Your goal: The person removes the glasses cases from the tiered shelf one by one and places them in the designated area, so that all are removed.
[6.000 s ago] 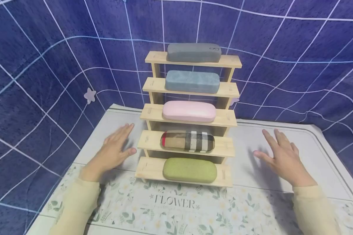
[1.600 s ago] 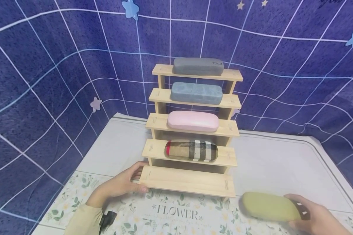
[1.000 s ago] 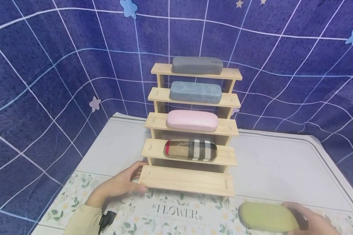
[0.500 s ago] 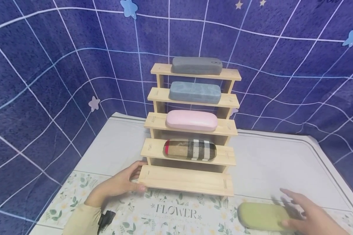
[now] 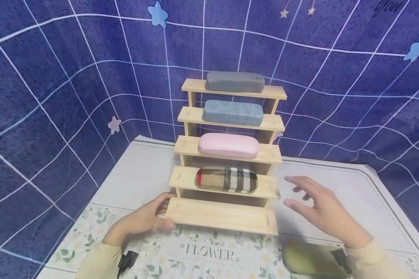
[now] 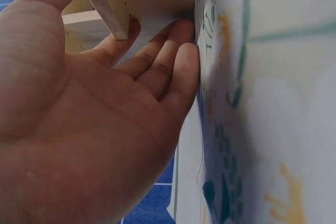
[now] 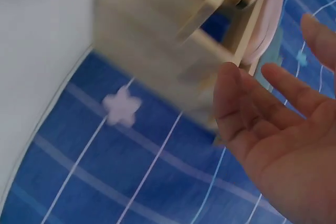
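Note:
A five-step wooden display stand [image 5: 220, 215] holds a grey glasses case [image 5: 235, 82], a blue one [image 5: 232, 112], a pink one [image 5: 228, 145] and a plaid one [image 5: 227, 179], from the top down. Its lowest step is bare. My left hand [image 5: 139, 220] grips that step's left end, thumb at the front edge, fingers behind; the left wrist view shows the fingers [image 6: 157, 61] around a wooden leg. To the right of the stand my right hand [image 5: 322, 207] hovers with spread fingers, holding nothing. Below it a green glasses case [image 5: 307, 257] lies on the table, partly covered by the forearm.
A white table mat [image 5: 209, 267] with a floral band and the word FLOWER lies under everything. Behind the stand hangs a blue grid-patterned cloth [image 5: 335, 89] with stars. A small black device [image 5: 127, 260] sits at my left wrist.
The green glasses case went from the lowest step to the table at right, where my right hand let go of it. That hand then rose toward the plaid case's step. The left hand took hold of the stand.

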Motion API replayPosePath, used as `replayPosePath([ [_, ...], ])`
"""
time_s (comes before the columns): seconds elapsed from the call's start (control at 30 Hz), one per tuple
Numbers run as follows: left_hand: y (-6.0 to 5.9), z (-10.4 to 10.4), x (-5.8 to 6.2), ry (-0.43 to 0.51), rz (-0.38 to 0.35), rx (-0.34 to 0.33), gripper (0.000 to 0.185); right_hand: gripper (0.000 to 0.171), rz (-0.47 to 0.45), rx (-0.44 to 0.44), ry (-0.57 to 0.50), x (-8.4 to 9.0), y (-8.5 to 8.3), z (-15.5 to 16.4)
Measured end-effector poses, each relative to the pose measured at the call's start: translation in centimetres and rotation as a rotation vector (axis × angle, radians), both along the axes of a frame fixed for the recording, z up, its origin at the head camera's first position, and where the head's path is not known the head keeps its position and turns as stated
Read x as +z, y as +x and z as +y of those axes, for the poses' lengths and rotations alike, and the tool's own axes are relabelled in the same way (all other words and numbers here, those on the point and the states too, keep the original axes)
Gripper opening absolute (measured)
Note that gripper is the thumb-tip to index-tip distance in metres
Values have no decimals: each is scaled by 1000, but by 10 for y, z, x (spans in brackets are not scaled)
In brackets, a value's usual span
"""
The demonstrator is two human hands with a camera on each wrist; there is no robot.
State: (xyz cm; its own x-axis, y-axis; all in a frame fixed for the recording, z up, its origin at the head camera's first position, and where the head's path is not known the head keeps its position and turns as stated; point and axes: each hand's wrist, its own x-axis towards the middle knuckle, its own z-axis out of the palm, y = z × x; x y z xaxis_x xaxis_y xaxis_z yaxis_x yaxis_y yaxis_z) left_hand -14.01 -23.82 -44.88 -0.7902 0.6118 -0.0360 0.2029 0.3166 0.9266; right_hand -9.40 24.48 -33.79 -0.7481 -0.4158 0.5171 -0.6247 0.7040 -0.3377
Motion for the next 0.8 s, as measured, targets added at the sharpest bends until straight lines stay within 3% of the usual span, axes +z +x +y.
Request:
replayPosePath([
  [0.13, 0, 0, -1, -1, -4, 3, 82, 56, -32, 66, -1, 5, -22, -27],
  [0.27, 0, -1, -1, 3, 0, 2, 83, 57, -149, 64, -2, 5, -38, -47],
  [0.47, -2, -2, -3, 1, 10, -2, 84, 74, -311, 46, 11, 2, -57, -67],
  [0.6, -2, -1, -3, 2, 13, 2, 85, 82, -324, 32, 57, 0, -64, -75],
  [0.8, -2, -1, -2, 5, 8, -1, 84, 77, -279, 77, 101, -1, -65, -83],
])
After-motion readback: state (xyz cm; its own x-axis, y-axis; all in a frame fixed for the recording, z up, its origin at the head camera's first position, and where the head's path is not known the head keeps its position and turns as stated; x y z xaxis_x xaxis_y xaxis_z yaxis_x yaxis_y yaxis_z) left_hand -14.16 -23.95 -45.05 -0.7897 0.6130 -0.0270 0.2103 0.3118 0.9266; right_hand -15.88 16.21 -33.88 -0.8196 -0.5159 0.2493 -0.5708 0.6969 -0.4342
